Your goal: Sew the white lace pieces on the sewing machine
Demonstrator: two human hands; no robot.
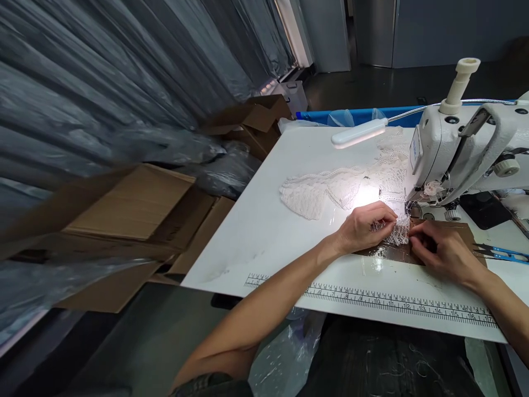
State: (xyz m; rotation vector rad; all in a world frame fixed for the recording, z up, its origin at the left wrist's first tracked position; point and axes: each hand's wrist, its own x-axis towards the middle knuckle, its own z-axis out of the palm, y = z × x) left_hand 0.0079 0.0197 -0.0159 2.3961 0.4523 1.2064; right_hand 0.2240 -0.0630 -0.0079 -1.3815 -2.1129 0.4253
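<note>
White lace fabric (314, 193) trails across the left of the sewing table (264, 231) and runs under the needle area of a white sewing machine (433, 149). My left hand (366, 225) pinches the lace just left of the presser foot, thumb and index finger together. On the right, my right hand (444, 248) has its fingers closed at the right edge of the lace, close in front of the presser foot. Both hands rest over a brown taped patch (458, 231) on the table. The needle tip is too small to make out.
A lit lamp (359, 134) on a bendable neck hangs over the lace. Blue thread snips (506, 253) and a dark flat object (485, 209) lie to the right. A printed ruler (372, 300) follows the front edge. Open cardboard boxes (132, 204) stand left of the table.
</note>
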